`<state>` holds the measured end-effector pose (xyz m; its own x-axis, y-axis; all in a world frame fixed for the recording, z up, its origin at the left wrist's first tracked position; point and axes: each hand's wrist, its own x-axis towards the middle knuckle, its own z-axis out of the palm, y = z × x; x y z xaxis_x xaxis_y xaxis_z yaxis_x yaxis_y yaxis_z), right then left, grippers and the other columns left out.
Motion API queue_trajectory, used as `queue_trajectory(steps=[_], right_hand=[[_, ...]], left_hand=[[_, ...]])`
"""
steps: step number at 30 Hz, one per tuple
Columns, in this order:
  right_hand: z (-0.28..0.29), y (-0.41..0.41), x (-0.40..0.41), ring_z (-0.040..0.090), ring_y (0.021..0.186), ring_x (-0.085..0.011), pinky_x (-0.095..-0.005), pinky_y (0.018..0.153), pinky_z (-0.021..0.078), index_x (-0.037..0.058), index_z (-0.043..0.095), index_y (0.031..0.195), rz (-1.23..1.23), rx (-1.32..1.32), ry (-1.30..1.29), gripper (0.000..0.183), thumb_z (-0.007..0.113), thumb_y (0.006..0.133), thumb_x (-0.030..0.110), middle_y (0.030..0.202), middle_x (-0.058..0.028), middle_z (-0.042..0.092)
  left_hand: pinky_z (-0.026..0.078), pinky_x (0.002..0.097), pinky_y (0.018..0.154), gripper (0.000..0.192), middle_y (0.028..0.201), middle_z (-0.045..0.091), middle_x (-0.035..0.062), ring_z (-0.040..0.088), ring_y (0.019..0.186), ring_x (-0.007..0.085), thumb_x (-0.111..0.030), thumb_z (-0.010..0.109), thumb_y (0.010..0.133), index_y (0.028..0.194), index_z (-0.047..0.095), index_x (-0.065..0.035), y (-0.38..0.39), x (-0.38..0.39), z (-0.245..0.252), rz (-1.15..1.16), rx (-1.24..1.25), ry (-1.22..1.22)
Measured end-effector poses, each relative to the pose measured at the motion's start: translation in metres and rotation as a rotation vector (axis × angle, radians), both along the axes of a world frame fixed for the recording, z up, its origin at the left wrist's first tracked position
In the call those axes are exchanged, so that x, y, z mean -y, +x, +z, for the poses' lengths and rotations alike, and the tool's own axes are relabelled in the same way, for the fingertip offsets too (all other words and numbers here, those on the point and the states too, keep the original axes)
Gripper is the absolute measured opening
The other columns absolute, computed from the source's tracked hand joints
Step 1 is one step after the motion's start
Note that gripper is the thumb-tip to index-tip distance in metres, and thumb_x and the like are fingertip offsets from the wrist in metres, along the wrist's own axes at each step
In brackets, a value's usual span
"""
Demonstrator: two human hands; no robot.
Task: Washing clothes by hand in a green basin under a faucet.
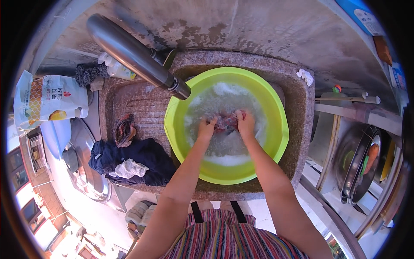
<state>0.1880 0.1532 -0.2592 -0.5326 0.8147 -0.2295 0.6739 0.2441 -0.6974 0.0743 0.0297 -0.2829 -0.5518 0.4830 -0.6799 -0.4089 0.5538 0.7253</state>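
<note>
A lime-green plastic basin of sudsy water stands in a speckled stone sink. In the water, a wet reddish patterned cloth stretches between my two hands. My left hand grips its left end, and my right hand grips the right end. Foam floats around the cloth and hides part of it. Left of the basin, on the ribbed washboard part of the sink, lie a dark navy garment, a crumpled white cloth on top of it, and a small patterned cloth.
A metal faucet reaches over the basin's upper left rim. Behind it are a plastic bottle and a dark mesh scrubber. A printed plastic bag stands at left. Crumpled white tissue lies on the sink's right corner; metal pans sit on a rack at right.
</note>
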Motion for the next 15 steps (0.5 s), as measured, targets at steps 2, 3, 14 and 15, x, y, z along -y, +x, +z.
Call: queue_trajectory(steps=[2, 3, 14, 15], right_hand=[[0.018, -0.011, 0.025, 0.054, 0.078, -0.029, -0.0356, 0.073, 0.043, 0.003, 0.059, 0.088, -0.294, -0.249, -0.323, 0.027, 0.06, 0.082, 0.03, 0.088, -0.0137, 0.055], [0.035, -0.017, 0.048, 0.054, 0.077, -0.0282, -0.0343, 0.071, 0.0426, 0.0028, 0.059, 0.085, -0.303, -0.383, -0.448, 0.027, 0.061, 0.083, 0.03, 0.084, -0.014, 0.055], [0.058, -0.04, 0.016, 0.055, 0.083, -0.0269, -0.0367, 0.069, 0.0442, 0.0091, 0.058, 0.083, -0.059, -0.033, 0.126, 0.019, 0.062, 0.078, 0.027, 0.095, -0.0065, 0.057], [0.05, -0.032, 0.01, 0.055, 0.083, -0.0269, -0.0367, 0.069, 0.0442, 0.0091, 0.058, 0.083, -0.058, -0.035, 0.128, 0.019, 0.062, 0.078, 0.027, 0.095, -0.0065, 0.057]], left_hand=[[0.047, 0.0377, 0.075, 0.043, 0.101, 0.058, 0.0109, 0.059, 0.083, 0.0247, -0.034, 0.064, 0.079, 0.106, 0.052, -0.0032, 0.007, -0.011, 0.015, 0.285, 0.166, 0.095], [0.047, 0.0352, 0.071, 0.04, 0.095, 0.059, 0.0089, 0.059, 0.08, 0.022, -0.037, 0.062, 0.081, 0.104, 0.054, -0.0051, 0.006, -0.013, 0.019, 0.391, 0.505, 0.206], [0.046, 0.0356, 0.076, 0.035, 0.096, 0.059, 0.0116, 0.057, 0.089, 0.0251, -0.032, 0.044, 0.091, 0.109, 0.052, -0.0031, -0.01, -0.001, 0.044, 0.181, 0.155, 0.078], [0.045, 0.0383, 0.076, 0.037, 0.093, 0.058, 0.0151, 0.057, 0.089, 0.0309, -0.034, 0.047, 0.089, 0.106, 0.053, -0.002, -0.02, 0.003, 0.041, -0.058, -0.235, -0.108]])
